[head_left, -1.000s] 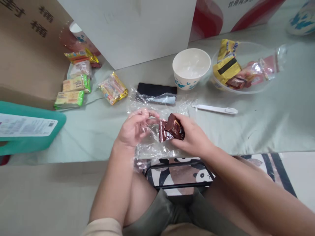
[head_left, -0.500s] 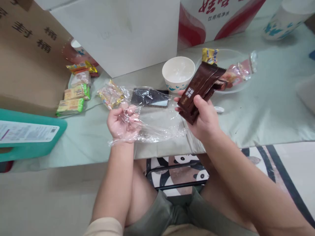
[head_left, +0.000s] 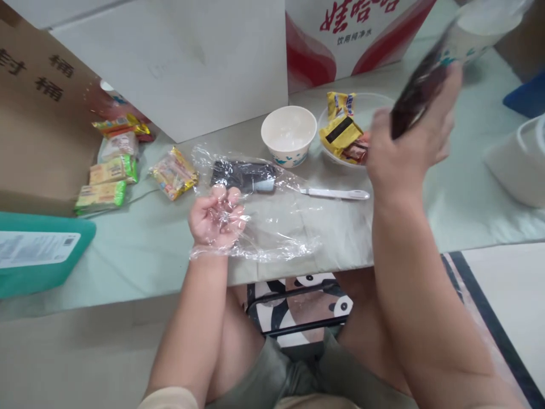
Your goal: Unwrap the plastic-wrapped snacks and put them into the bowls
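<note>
My right hand is raised over the right side of the table, wrapped round dark brown snack packets that are smeared by motion. My left hand lies palm up near the table's front edge, fingers curled into a clear plastic bag. The bag's film covers the fingers and reaches the wrist. Under its far side is a black phone-like slab. Just below the right hand's packets, a clear round bowl holds yellow and reddish wrapped snacks, partly hidden by that hand.
A white paper bowl stands mid-table, near a white-handled knife-like tool. Several wrapped snacks line the left, with another packet nearer. Cartons stand behind; a green container is left, a white pail right.
My right hand has carried the dark brown packets up and to the right, uncovering the yellow snacks and the white-handled tool. My left hand stays in the plastic bag. The view has shifted slightly.
</note>
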Demonstrator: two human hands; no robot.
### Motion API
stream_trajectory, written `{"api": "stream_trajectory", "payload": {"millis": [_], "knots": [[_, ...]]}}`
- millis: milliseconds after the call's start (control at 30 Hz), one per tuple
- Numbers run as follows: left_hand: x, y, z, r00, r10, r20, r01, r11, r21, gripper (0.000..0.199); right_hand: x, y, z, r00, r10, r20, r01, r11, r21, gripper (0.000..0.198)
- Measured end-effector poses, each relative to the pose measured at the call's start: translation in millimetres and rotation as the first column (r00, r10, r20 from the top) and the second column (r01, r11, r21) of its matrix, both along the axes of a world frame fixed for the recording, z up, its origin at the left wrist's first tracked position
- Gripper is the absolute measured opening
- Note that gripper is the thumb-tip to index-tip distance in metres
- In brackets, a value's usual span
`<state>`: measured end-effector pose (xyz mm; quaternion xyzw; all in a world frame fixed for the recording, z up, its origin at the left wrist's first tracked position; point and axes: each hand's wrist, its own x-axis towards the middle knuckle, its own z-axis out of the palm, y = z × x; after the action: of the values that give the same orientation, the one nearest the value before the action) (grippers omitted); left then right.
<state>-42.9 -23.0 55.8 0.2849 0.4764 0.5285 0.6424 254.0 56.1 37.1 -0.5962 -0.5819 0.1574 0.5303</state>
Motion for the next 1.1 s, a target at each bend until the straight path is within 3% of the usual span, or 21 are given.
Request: {"api": "stream_trajectory", "payload": {"millis": [33, 67, 100, 200, 300, 400, 467, 533, 633, 733, 767, 833, 900, 933, 1000, 1067, 1100], "knots": [[1, 0, 0.0, 1.0, 0.003, 0.007, -0.003, 1.0, -0.008, 0.052, 0, 0, 3, 0.985, -0.175, -0.003, 0.175, 0.984, 0.023, 0.093], [1, 1, 0.0, 1.0, 0.004, 0.009, -0.004, 1.0, -0.017, 0.052, -1, -4, 8, 0.966, -0.26, -0.002, 0.26, 0.964, 0.056, 0.087], [2, 1, -0.1, 1.0, 0.006, 0.008, -0.006, 1.0, -0.026, 0.051, -4, -11, 15, 0.965, -0.262, -0.006, 0.261, 0.959, 0.107, 0.074], [3, 0, -1.5, 1.0, 0.02, 0.009, -0.019, 0.999, -0.043, 0.048, -22, -41, 35, 0.997, -0.045, -0.066, 0.06, 0.97, 0.235, 0.033], [3, -2, -4.3, 1.0, -0.002, 0.024, 0.002, 1.0, -0.025, 0.048, -43, -69, 35, 0.958, 0.232, -0.167, -0.213, 0.969, 0.127, 0.021], [1, -4, -7.1, 0.999, -0.041, 0.009, 0.042, 0.999, -0.027, 0.049, -55, -82, 11, 0.857, 0.47, -0.212, -0.494, 0.866, -0.077, 0.045], [-2, -4, -8.2, 0.999, -0.033, -0.035, 0.032, 0.999, -0.023, 0.049, -56, -84, -8, 0.8, 0.535, -0.274, -0.589, 0.788, -0.181, 0.069], [-8, -6, -8.5, 0.998, 0.001, -0.063, -0.001, 1.0, 0.006, 0.049, -57, -83, -23, 0.778, 0.518, -0.357, -0.607, 0.767, -0.209, 0.079], [-20, -9, -8.0, 0.993, 0.097, -0.066, -0.093, 0.994, 0.059, 0.049, -63, -84, -30, 0.727, 0.472, -0.498, -0.631, 0.745, -0.216, 0.079], [-30, -12, -6.5, 0.988, 0.155, -0.014, -0.153, 0.983, 0.103, 0.048, -77, -89, -24, 0.679, 0.463, -0.57, -0.682, 0.685, -0.256, 0.048], [-33, -12, -5.7, 0.99, 0.142, 0.012, -0.142, 0.983, 0.116, 0.047, -82, -92, -22, 0.694, 0.444, -0.566, -0.664, 0.699, -0.266, 0.036], [-36, -10, -4.3, 0.997, 0.07, 0.02, -0.072, 0.989, 0.127, 0.042, -88, -94, -17, 0.762, 0.363, -0.536, -0.552, 0.797, -0.246, 0.022], [-37, -5, -3.8, 0.998, 0.006, -0.067, 0.001, 0.994, 0.111, 0.032, -89, -93, -15, 0.81, 0.265, -0.524, -0.408, 0.896, -0.178, 0.019], [-36, -3, -4.2, 0.991, -0.004, -0.132, 0.017, 0.995, 0.094, 0.027, -88, -92, -16, 0.815, 0.235, -0.53, -0.369, 0.915, -0.161, 0.021], [-35, 3, -6.8, 0.968, 0.016, -0.252, 0.002, 0.998, 0.069, 0.019, -84, -88, -19, 0.804, 0.233, -0.546, -0.411, 0.883, -0.227, 0.029], [-33, 5, -11.0, 0.94, 0.051, -0.339, -0.03, 0.997, 0.068, 0.016, -82, -84, -23, 0.801, 0.255, -0.542, -0.496, 0.79, -0.362, 0.027], [-33, 6, -13.5, 0.924, 0.059, -0.377, -0.034, 0.997, 0.072, 0.014, -81, -82, -25, 0.814, 0.243, -0.527, -0.492, 0.772, -0.403, 0.024]]}}
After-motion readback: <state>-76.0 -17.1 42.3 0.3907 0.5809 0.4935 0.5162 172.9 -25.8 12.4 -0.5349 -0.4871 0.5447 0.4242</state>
